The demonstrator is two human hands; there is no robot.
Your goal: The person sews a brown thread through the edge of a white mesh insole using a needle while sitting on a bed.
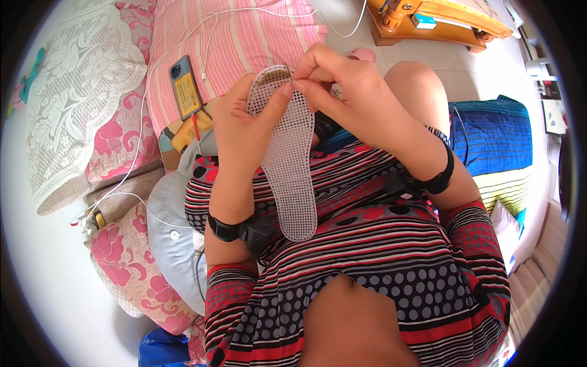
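My left hand (241,131) grips the mesh insole (288,156) at frame centre; my right hand (342,85) fingers pinch closed at its top edge, mid-stitch, so pulling through needs steadiness

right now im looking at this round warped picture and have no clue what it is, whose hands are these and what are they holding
The picture comes from a wide fisheye camera worn on a person's head, looking down at their own lap, which is why the edges curve. There is no machine, just two bare hands, each with a black wrist strap. The left hand holds a white mesh insole-shaped sheet upright over the lap. The right hand pinches at the sheet's top edge; whether it holds a needle is too small to tell. The person wears a striped and dotted dress. To their left lie a phone on a pink striped cloth, white cables and floral cushions.
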